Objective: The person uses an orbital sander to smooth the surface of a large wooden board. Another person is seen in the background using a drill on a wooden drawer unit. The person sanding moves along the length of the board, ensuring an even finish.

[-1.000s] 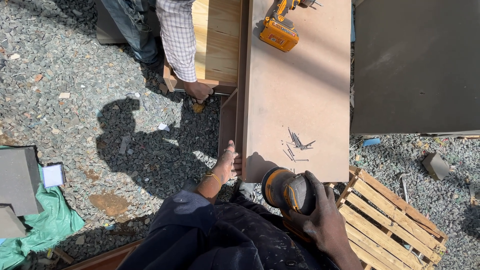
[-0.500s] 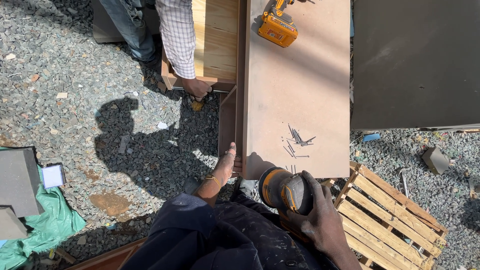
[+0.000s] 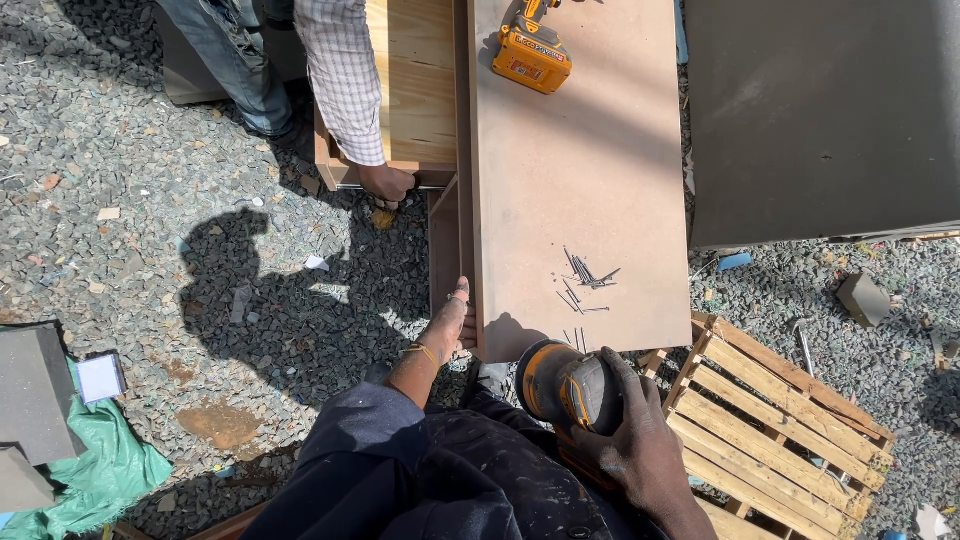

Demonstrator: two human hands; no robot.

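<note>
The right hand [image 3: 640,450] was wrapped over the top of an orange and black sander [image 3: 565,385], fingers closed around its dark body, holding it just off the near edge of the brown board [image 3: 575,170] — whether the pad touched that edge could not be told. The left hand [image 3: 452,318] lay with fingers stretched flat along the board's near left corner, pressed against its side rather than gripping anything; a thin band [image 3: 422,350] showed at the wrist.

On the board's top, close to the near end, lay a loose scatter of nails [image 3: 585,280]. At the far end sat a yellow drill [image 3: 532,50], well apart from the nails.

A co-worker's hand [image 3: 385,183], coming out of a checked sleeve [image 3: 340,80], held the lower edge of a pale wooden panel [image 3: 415,70] just beside the board's left side. Grey gravel [image 3: 120,180] covered the ground, with 2 shadows cast across it. A slatted wooden pallet [image 3: 770,430] stood to the right of the sander, a large dark sheet [image 3: 820,110] lay beyond it, and a green cloth [image 3: 100,470] lay at the lower left.
</note>
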